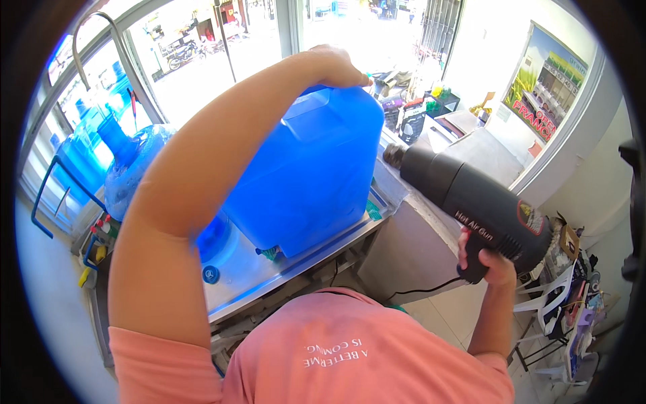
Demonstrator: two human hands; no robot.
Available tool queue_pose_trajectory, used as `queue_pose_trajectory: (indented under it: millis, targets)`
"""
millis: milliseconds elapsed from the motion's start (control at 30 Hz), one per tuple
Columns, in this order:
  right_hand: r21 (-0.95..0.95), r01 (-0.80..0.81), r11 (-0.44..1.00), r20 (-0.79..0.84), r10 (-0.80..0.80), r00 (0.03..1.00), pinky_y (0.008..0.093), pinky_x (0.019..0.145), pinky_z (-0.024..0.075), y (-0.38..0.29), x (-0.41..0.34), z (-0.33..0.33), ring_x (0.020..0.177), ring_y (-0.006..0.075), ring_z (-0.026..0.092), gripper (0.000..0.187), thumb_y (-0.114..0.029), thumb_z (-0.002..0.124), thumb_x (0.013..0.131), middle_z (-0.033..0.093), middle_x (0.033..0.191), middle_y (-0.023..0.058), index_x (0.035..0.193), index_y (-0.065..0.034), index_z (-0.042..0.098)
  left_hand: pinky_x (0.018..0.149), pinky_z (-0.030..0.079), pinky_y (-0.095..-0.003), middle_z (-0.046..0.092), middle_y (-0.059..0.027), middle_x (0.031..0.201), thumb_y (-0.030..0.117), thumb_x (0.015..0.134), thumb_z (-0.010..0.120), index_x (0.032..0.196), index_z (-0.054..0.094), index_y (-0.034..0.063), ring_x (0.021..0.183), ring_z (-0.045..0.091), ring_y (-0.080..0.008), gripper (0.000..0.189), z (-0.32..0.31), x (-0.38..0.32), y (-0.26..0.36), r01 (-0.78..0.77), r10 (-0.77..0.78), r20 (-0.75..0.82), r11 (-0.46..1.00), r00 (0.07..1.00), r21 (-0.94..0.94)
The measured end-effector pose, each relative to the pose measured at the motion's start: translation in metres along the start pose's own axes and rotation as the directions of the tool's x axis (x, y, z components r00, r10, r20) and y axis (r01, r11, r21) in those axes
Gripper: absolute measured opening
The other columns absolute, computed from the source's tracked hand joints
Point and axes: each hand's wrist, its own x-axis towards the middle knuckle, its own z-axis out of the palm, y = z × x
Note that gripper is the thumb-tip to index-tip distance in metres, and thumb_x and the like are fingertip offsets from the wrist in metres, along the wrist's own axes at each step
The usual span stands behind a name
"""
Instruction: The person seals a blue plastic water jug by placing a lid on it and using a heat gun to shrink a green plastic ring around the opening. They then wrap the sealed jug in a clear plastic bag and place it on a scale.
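A large blue plastic water container (308,166) stands on a stainless-steel counter (242,293) before me. My left hand (335,65) reaches over its far top edge, with the fingers bent down near a small teal part at the corner. The grip itself is partly hidden behind the hand. In my right hand (487,265) is a black hot air gun (469,202), held by its handle with a finger at the red trigger. Its metal nozzle (394,155) points toward the container's right side, apart from it.
A clear blue round water bottle (133,156) stands left, below a curved metal pipe (96,20). One blue cap (211,274) lies on the counter. The gun's black cord (424,292) hangs to the floor. White plastic chairs (547,293) and clutter stand at right.
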Motion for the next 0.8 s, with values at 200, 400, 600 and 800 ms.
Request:
queue_pose_trajectory:
  millis: [200, 400, 600, 800]
  targets:
    - [-0.074, 0.103, 0.992, -0.098, -0.11, 0.989, 0.0297, 0.061, 0.0487, -0.012, 0.014, -0.02, 0.067, 0.0188, 0.059, 0.074, -0.041, 0.082, 0.075, 0.06, 0.086, 0.0119, 0.126, 0.0035, 0.05, 0.082, 0.052, -0.0418, 0.071, -0.0211, 0.095, 0.068, 0.078, 0.059, 0.094, 0.075, -0.0017, 0.093, 0.068, -0.0329, 0.073, 0.035, 0.013, 0.002, 0.077, -0.084, -0.198, 0.996, 0.977, -0.044]
    - [-0.033, 0.12, 0.992, -0.155, -0.124, 0.98, 0.0287, 0.062, 0.0481, -0.006, 0.018, -0.022, 0.069, 0.0184, 0.058, 0.076, -0.041, 0.081, 0.076, 0.06, 0.086, 0.0116, 0.129, 0.0033, 0.048, 0.077, 0.054, -0.0396, 0.072, -0.017, 0.092, 0.056, 0.077, 0.06, 0.091, 0.074, 0.0016, 0.087, 0.069, -0.0298, 0.058, 0.03, 0.002, 0.003, 0.123, -0.132, -0.119, 0.989, 0.984, -0.079]
    - [-0.158, 0.158, 0.975, -0.273, -0.197, 0.942, 0.0273, 0.059, 0.0473, -0.014, 0.001, -0.018, 0.065, 0.017, 0.058, 0.073, -0.044, 0.081, 0.076, 0.06, 0.085, 0.0112, 0.124, 0.0046, 0.052, 0.084, 0.054, -0.0384, 0.071, -0.0219, 0.097, 0.055, 0.073, 0.067, 0.102, 0.072, 0.0001, 0.092, 0.07, -0.0336, 0.062, 0.033, -0.018, -0.009, -0.097, 0.056, -0.243, 0.982, 0.969, -0.159]
    - [-0.201, 0.182, 0.963, -0.301, -0.238, 0.923, 0.0276, 0.057, 0.0478, -0.022, -0.013, -0.005, 0.063, 0.0169, 0.059, 0.073, -0.044, 0.082, 0.075, 0.061, 0.085, 0.0117, 0.122, 0.0038, 0.054, 0.09, 0.054, -0.0408, 0.068, -0.024, 0.112, 0.054, 0.074, 0.073, 0.123, 0.063, 0.0057, 0.103, 0.068, -0.0362, 0.069, 0.033, -0.025, -0.036, -0.266, 0.208, -0.255, 0.939, 0.944, -0.218]
